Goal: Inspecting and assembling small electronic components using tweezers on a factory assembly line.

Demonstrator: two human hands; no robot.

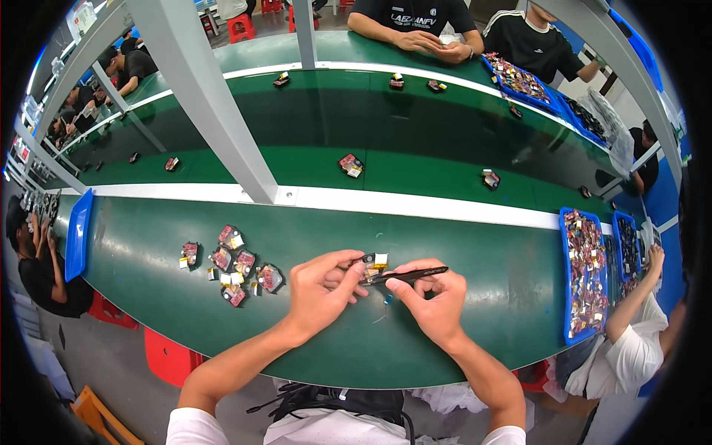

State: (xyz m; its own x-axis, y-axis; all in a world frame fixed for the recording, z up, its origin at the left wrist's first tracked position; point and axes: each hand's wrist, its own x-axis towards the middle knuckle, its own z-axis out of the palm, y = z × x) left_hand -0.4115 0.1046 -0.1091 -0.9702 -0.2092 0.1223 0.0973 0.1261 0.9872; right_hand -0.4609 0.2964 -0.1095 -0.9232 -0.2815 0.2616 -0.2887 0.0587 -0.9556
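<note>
My left hand (317, 294) is closed on a small electronic assembly (380, 261) with a dark shell and a white-and-yellow block, held just above the green worktable (475, 326). A pair of black tweezers (420, 273) lies across my right hand (436, 302), gripped between thumb and fingers. The tips point left, at the assembly; whether they touch it is hard to make out. Thin wires hang below the fingers. To the left of my left hand, several similar assemblies (244, 262) with red boards and white-and-yellow blocks lie in a loose group.
Beyond a white rail (386, 202), spaced-out assemblies (351, 165) lie on a green-and-dark conveyor belt (415, 141). A grey post (215, 104) rises at the rail. A full blue tray (567, 297) stands right, another blue tray (78, 233) left. Co-workers sit around.
</note>
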